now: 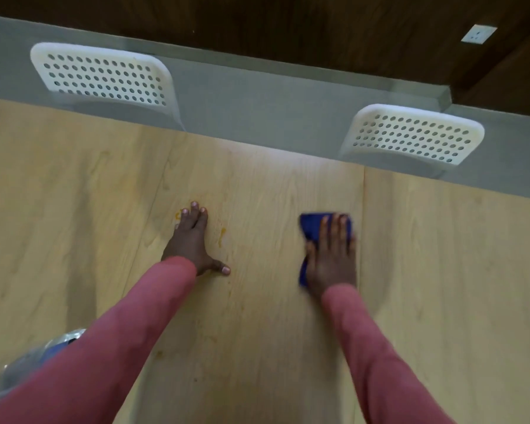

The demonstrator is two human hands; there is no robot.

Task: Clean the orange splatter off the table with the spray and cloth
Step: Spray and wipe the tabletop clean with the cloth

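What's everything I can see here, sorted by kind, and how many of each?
White perforated chairs: 2, one and another
Blue cloths: 1, under the right hand
Hands: 2, counting the left hand flat on the table
Wooden tables: 1
Orange splatter patches by the left hand: 2 ()
Clear bottles, partly hidden: 1
Total: 9

no readable text, labels, brands or numbers anywhere in view; the table (273, 185), both chair backs (104, 76) and the cloth (311, 228) are unmarked

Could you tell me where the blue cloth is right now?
The blue cloth lies on the table, right of centre, under the flat right hand.
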